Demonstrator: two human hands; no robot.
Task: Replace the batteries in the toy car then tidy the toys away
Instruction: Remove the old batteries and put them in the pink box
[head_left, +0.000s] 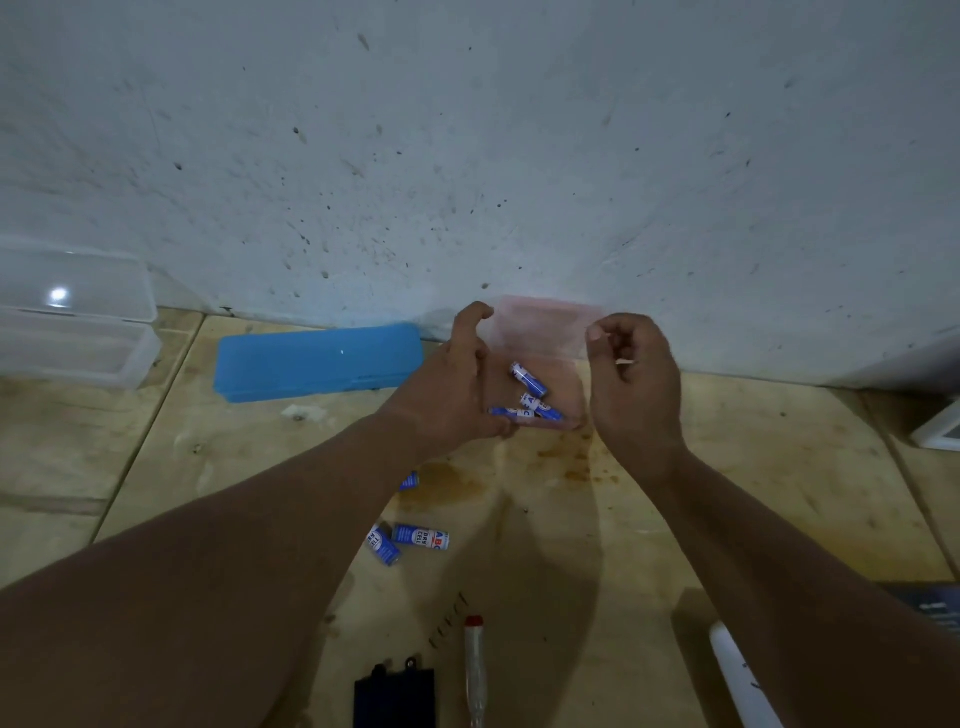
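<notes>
My left hand (457, 384) grips the left side of a small clear pink box (550, 332) held above the floor, its lid tilted up at the back. Three blue and white batteries (532, 392) lie inside it. My right hand (636, 374) is at the box's right side, fingers curled, thumb and fingertips at the lid's right corner. On the floor below lie more blue batteries (410, 538), one partly hidden by my left forearm (409, 480). A black battery cover (395, 696) and a screwdriver with a red cap (474, 670) lie near the bottom edge.
A blue plastic case (317, 361) lies by the wall on the left. Clear plastic boxes (72, 312) stand stacked at far left. Small screws (449, 618) lie beside the screwdriver. A white object (743, 675) and a dark object (930, 603) sit at lower right. The wall rises close ahead.
</notes>
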